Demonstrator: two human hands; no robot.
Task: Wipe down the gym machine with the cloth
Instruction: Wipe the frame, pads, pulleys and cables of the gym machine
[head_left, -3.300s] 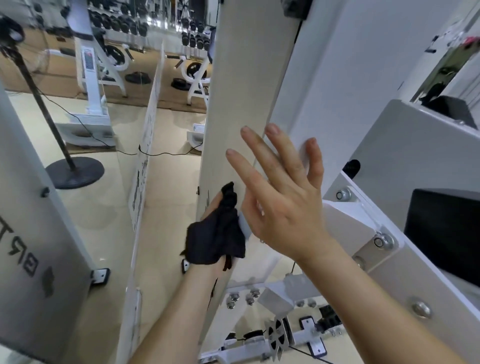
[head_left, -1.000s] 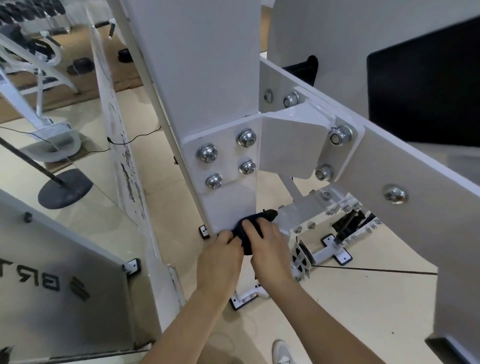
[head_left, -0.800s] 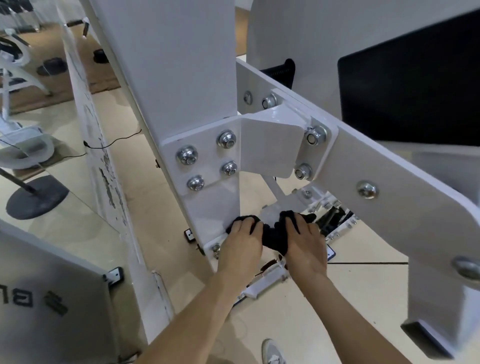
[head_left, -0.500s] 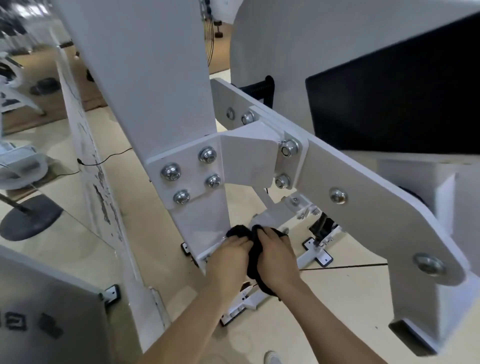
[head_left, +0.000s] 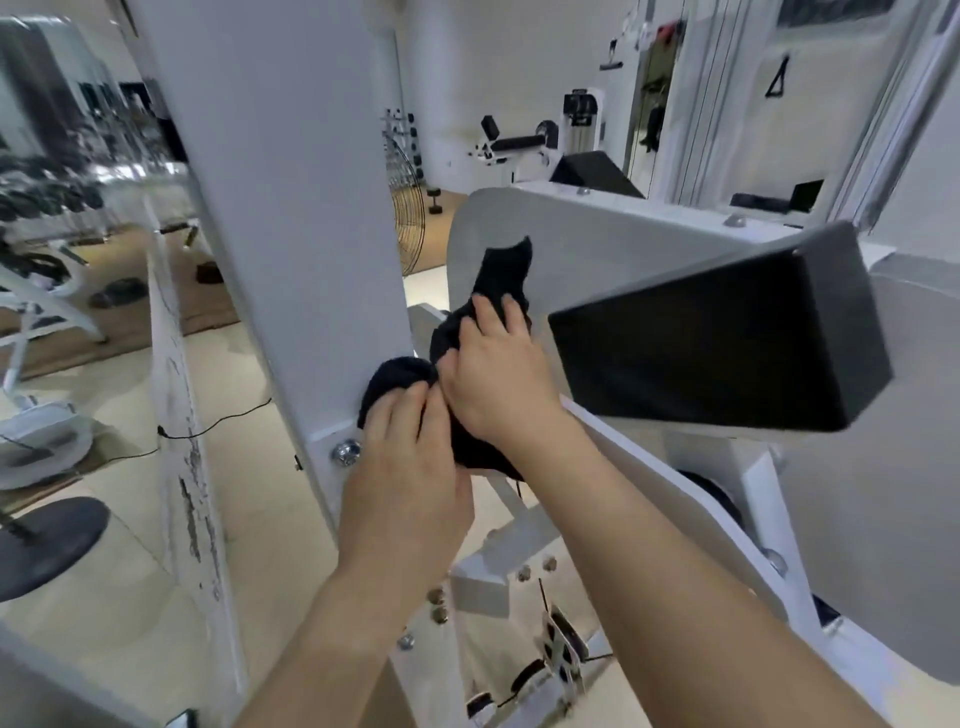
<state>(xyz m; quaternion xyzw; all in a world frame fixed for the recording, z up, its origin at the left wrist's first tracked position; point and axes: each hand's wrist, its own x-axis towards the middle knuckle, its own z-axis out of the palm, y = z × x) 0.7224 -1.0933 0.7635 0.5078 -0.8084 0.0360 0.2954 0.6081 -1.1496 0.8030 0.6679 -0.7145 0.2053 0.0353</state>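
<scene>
Against the machine upright (head_left: 291, 234), left grip (head_left: 410, 478) and right grip (head_left: 498, 374) clutch the cloth (head_left: 501, 275) (middle hidden).

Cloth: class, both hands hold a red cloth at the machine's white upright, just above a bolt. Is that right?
No. The head view shows the cloth is black, not red. The left hand and right hand do hold it at the white upright, just above the bolt.

No readable text, label, brand or number, gym machine (head_left: 291, 208) panels plain white, unmarked
</scene>
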